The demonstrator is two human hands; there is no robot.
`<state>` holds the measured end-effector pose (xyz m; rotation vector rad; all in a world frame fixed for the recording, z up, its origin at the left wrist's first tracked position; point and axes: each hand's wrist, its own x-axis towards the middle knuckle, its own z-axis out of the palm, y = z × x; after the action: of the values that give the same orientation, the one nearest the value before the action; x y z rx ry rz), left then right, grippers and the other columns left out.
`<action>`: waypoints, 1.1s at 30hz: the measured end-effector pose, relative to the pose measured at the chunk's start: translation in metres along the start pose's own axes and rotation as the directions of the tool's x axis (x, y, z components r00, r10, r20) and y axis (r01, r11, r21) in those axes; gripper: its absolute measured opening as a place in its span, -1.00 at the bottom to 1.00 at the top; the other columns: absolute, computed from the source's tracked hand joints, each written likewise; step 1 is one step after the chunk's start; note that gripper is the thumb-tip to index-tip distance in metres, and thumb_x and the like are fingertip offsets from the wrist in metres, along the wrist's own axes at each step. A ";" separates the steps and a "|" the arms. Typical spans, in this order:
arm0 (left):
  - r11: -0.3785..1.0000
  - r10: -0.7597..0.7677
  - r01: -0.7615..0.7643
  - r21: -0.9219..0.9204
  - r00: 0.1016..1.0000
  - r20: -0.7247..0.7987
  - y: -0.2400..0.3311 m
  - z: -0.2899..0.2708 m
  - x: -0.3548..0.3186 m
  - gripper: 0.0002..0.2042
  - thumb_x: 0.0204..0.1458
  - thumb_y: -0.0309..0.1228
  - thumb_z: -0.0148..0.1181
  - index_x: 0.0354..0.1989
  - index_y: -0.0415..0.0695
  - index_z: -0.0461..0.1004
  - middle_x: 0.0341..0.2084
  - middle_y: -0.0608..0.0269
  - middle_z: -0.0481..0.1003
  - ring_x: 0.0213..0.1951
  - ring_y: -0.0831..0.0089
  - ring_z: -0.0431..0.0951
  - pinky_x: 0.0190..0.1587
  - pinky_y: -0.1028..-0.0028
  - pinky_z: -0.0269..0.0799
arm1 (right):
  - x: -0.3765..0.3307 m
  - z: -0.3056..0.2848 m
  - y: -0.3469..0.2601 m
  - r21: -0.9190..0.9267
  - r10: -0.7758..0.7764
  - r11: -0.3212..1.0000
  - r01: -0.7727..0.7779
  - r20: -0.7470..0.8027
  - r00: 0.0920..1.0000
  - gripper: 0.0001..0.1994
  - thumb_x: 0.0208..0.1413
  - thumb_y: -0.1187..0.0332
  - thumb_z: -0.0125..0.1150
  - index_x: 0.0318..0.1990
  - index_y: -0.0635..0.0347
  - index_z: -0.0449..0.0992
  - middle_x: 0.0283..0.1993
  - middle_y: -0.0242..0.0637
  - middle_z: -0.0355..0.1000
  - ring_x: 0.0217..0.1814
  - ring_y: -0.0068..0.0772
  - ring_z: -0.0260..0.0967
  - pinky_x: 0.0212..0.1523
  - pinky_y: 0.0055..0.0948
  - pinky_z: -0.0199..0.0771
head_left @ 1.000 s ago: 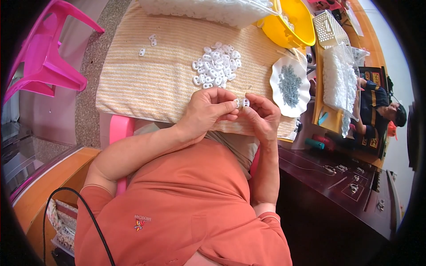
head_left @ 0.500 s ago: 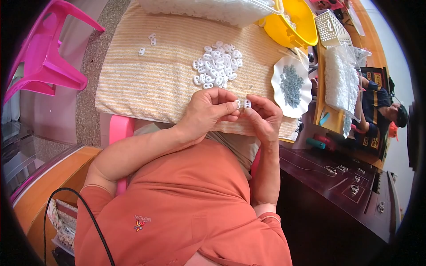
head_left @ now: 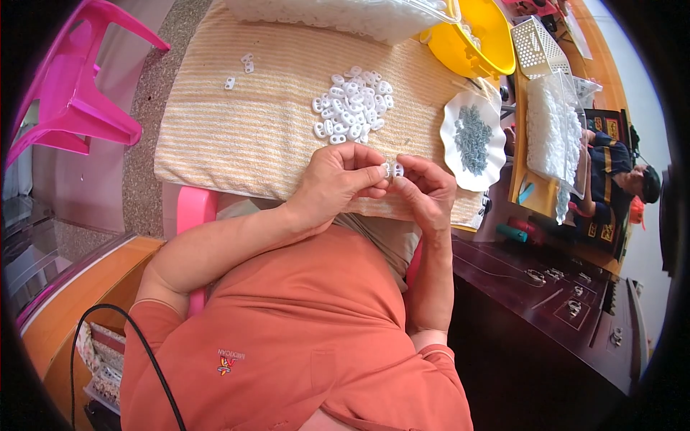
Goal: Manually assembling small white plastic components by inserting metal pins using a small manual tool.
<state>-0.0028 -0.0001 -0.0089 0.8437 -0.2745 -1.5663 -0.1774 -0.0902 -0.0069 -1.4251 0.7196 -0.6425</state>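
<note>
Close to the table's near edge, my left hand (head_left: 345, 174) pinches a small white plastic piece (head_left: 387, 170) between thumb and forefinger. My right hand (head_left: 428, 188) grips a second white oval piece with two holes (head_left: 398, 169), held right up against the first. Whether the two are joined I cannot tell. Just beyond my hands lies a pile of white two-holed oval pieces (head_left: 352, 104) on a striped towel (head_left: 244, 136). To the right, a white wavy-rimmed plate (head_left: 490, 172) carries a heap of small grey metal-looking parts (head_left: 472, 140), too small to name.
A few white pieces (head_left: 230, 83) lie apart at the towel's left. At the back stand a clear box of white pieces (head_left: 323, 20) and a yellow basin (head_left: 478, 36). Another person (head_left: 617, 176) sits at the right beside a clear bin (head_left: 550, 126). A pink chair (head_left: 86, 93) stands left.
The right hand's piece has moved slightly left, closer against the piece in my left hand. My left hand stays nearly still.
</note>
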 end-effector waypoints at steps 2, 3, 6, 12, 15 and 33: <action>1.000 -0.002 0.002 0.002 1.000 -0.002 0.000 0.000 0.000 -0.87 0.09 -0.54 0.18 -0.21 -0.26 0.45 -0.34 0.24 0.50 -0.33 0.53 0.55 -0.23 0.54 0.58 | 0.001 0.004 -0.002 0.019 0.001 1.000 -0.001 -0.004 1.000 -0.71 0.02 0.63 0.25 -0.05 0.43 0.48 -0.27 -0.27 0.50 -0.24 -0.56 0.45 -0.23 -0.61 0.44; 1.000 0.000 0.000 0.005 1.000 -0.002 0.000 0.000 0.000 -0.87 0.09 -0.54 0.18 -0.21 -0.26 0.45 -0.35 0.24 0.50 -0.33 0.54 0.55 -0.24 0.54 0.58 | 0.001 0.006 -0.003 0.038 0.001 0.999 -0.001 -0.007 1.000 -0.71 0.02 0.63 0.26 -0.05 0.43 0.48 -0.26 -0.28 0.50 -0.25 -0.57 0.45 -0.23 -0.62 0.43; 1.000 0.001 -0.001 0.011 1.000 0.002 0.001 0.000 0.000 -0.87 0.09 -0.53 0.18 -0.21 -0.25 0.45 -0.36 0.24 0.51 -0.34 0.54 0.55 -0.25 0.55 0.57 | 0.001 0.005 0.001 0.045 0.007 0.999 -0.007 0.004 1.000 -0.70 0.02 0.63 0.25 -0.04 0.43 0.48 -0.26 -0.29 0.50 -0.26 -0.58 0.44 -0.25 -0.63 0.42; 1.000 -0.007 0.007 0.018 1.000 0.000 0.003 0.001 -0.001 -0.87 0.09 -0.53 0.18 -0.21 -0.26 0.45 -0.37 0.25 0.51 -0.35 0.54 0.55 -0.26 0.56 0.57 | 0.000 0.007 0.001 0.085 0.027 0.996 -0.029 0.018 0.999 -0.68 0.03 0.64 0.24 -0.02 0.43 0.46 -0.28 -0.30 0.49 -0.28 -0.60 0.43 -0.27 -0.66 0.40; 1.000 -0.010 0.010 0.014 1.000 0.002 0.003 0.002 -0.001 -0.87 0.09 -0.53 0.18 -0.21 -0.26 0.45 -0.37 0.24 0.51 -0.36 0.55 0.54 -0.25 0.56 0.56 | 0.000 0.006 0.002 0.062 0.027 0.998 -0.028 0.016 1.000 -0.69 0.03 0.64 0.24 -0.03 0.43 0.46 -0.29 -0.30 0.49 -0.29 -0.61 0.42 -0.29 -0.67 0.39; 1.000 -0.019 0.020 0.024 1.000 -0.011 0.003 0.003 -0.002 -0.88 0.08 -0.51 0.20 -0.23 -0.25 0.46 -0.39 0.25 0.51 -0.38 0.56 0.54 -0.28 0.59 0.55 | 0.000 0.007 0.004 0.101 -0.010 0.995 0.008 0.018 1.000 -0.71 0.01 0.66 0.24 -0.07 0.45 0.47 -0.31 -0.24 0.51 -0.31 -0.55 0.46 -0.30 -0.64 0.45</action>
<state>-0.0024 0.0005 -0.0038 0.8759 -0.2787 -1.5789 -0.1724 -0.0860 -0.0104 -1.3401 0.6581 -0.6629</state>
